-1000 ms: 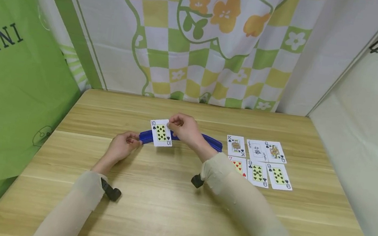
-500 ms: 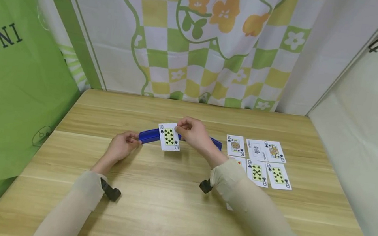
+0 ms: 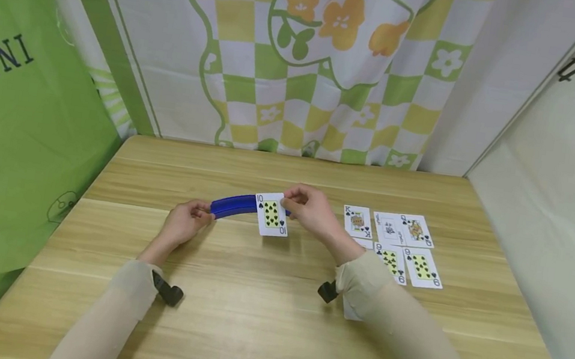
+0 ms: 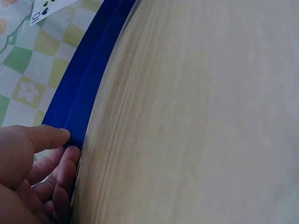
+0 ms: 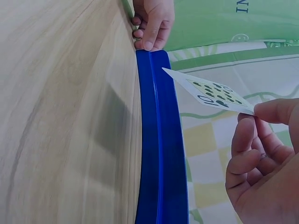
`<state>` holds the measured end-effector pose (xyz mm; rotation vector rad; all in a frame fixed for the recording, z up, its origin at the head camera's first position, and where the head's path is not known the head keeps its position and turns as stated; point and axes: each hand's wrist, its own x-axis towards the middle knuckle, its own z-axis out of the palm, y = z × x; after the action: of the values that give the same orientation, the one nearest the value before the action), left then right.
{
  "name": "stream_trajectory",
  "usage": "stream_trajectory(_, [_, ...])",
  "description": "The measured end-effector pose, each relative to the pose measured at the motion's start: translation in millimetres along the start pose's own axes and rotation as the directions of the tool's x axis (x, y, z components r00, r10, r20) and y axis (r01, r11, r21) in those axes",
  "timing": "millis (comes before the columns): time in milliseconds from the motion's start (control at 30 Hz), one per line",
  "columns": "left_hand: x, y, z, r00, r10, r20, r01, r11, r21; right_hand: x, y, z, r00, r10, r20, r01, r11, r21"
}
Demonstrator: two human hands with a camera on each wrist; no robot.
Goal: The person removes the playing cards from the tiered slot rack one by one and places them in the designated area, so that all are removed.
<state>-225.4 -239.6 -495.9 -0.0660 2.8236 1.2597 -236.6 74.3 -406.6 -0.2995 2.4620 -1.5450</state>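
My left hand (image 3: 186,224) grips the left end of a curved blue card holder (image 3: 234,205) on the table. In the left wrist view the thumb lies on top of the holder's end (image 4: 88,79), fingers curled below. My right hand (image 3: 314,214) pinches a ten of spades playing card (image 3: 271,216) by its upper right corner, between thumb and fingers. The card is raised above the holder, apart from it in the right wrist view, its face toward the head camera. Card and right hand hide much of the holder's right part in the head view.
Right of the holder lie face-up cards in rows: a king (image 3: 357,221), a joker (image 3: 390,228) overlapped by a queen (image 3: 417,230), and black nines (image 3: 422,268). My right sleeve (image 3: 395,315) partly covers other cards. A patterned curtain (image 3: 318,111) hangs behind the wooden table (image 3: 224,329).
My right hand has moved right and slightly nearer along the holder, carrying the ten of spades. More of the holder's left part now shows. My left hand has stayed in place.
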Motion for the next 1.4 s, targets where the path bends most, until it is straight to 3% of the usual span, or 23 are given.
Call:
stream_trajectory(1000, [1.5, 1.5, -0.7, 1.000, -0.001, 0.008, 0.001, 1.000, 0.002, -35.2, 26, -49, 0.995, 0.061, -0.077, -0.069, 0.993, -0.100])
stream_trajectory(1267, [3.2, -2.4, 1.2, 1.000, 0.003, 0.001, -0.003, 1.000, 0.013, -41.7, 39, -60, 0.996, 0.050, -0.076, -0.055, 0.997, -0.059])
stream_trajectory(1400, [2.8, -3.0, 1.9, 1.000, 0.001, 0.003, -0.002, 1.000, 0.015, -46.4, 41, -65, 0.994, 0.070, -0.079, -0.077, 0.993, -0.085])
